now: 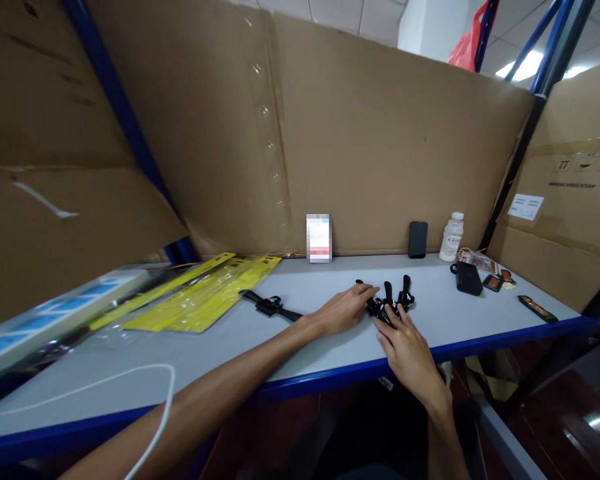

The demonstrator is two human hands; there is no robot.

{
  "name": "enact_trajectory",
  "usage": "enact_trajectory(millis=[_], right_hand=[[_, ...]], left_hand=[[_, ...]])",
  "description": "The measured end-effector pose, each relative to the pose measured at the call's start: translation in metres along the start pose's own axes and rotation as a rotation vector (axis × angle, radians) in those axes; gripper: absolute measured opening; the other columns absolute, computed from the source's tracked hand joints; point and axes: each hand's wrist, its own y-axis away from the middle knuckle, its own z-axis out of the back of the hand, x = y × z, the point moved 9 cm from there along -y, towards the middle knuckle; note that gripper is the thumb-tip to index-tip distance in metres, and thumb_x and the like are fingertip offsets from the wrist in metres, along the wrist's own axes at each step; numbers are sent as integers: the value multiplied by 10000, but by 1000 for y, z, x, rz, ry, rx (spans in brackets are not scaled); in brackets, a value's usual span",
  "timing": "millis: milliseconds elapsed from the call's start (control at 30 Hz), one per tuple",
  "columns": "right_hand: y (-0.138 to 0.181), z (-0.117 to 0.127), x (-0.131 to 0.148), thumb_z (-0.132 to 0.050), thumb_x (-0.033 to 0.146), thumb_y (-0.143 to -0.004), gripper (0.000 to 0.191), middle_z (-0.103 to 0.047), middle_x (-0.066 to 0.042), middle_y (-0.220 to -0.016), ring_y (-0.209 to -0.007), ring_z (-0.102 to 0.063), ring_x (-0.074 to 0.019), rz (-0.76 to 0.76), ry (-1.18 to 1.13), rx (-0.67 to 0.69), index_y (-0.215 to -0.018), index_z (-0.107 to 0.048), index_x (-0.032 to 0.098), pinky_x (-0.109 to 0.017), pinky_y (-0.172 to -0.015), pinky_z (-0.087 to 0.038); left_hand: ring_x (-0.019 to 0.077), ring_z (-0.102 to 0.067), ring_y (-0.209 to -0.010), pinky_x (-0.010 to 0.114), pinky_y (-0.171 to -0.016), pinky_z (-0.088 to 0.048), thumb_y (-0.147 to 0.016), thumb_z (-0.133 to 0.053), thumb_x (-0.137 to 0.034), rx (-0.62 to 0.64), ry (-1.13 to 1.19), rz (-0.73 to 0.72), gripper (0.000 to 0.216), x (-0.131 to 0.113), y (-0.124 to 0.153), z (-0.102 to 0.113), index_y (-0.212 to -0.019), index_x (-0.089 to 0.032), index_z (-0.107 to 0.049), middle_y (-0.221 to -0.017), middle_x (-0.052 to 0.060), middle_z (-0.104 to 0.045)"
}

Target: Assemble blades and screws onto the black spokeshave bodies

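Note:
A cluster of black watch straps [394, 300] lies on the grey shelf top [290, 333] near its front edge. My left hand [344, 310] rests knuckles up at the cluster's left side, fingertips touching the straps. My right hand [405, 347] comes in from below, fingers spread and pressing on the straps. Neither hand has lifted a strap. Another black strap [270, 306] lies alone to the left of my left forearm.
Yellow plastic packets [207, 297] lie at the left. A white cable [145, 393] crosses the near left. At the back stand a card [319, 238], a black phone [418, 239] and a white bottle [451, 236]. A black pouch [467, 277] and small packets lie at the right. Cardboard walls surround the shelf.

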Motion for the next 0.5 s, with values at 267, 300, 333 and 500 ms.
enact_trajectory(millis=[267, 300, 333, 500], right_hand=[[0, 1, -6, -539, 280, -987, 391, -454, -70, -1552, -1507, -270, -292, 85, -187, -17, -1368, -619, 257, -484, -1198, -336], [0, 2, -6, -563, 299, -975, 393, -461, -70, -1548, -1498, -295, -287, 95, -228, -15, -1361, -623, 259, -477, -1196, -341], [-1, 3, -6, -585, 324, -962, 387, -477, -73, -1537, -1480, -338, -282, 102, -274, -19, -1340, -639, 258, -463, -1189, -354], [2, 28, -26, -537, 344, -978, 272, -708, -94, -1221, -1161, -637, -239, 12, -386, -259, -1090, -752, 221, -397, -1040, -491]], left_hand=[[257, -512, -1336, 439, -1100, -468, -1034, -370, -214, -62, 70, -165, 411, -40, 1, 11, -1428, -173, -481, -1435, 145, -542], [258, -489, -1361, 444, -1120, -449, -1047, -370, -257, -52, 78, -180, 409, -44, 1, 11, -1434, -178, -477, -1449, 142, -535], [262, -467, -1382, 453, -1137, -430, -1056, -367, -302, -41, 80, -184, 417, -47, 2, 10, -1442, -184, -469, -1463, 140, -528], [293, -437, -1410, 497, -1159, -387, -1052, -359, -468, -3, 74, -123, 540, -44, 3, 7, -1495, -165, -411, -1499, 171, -496]])
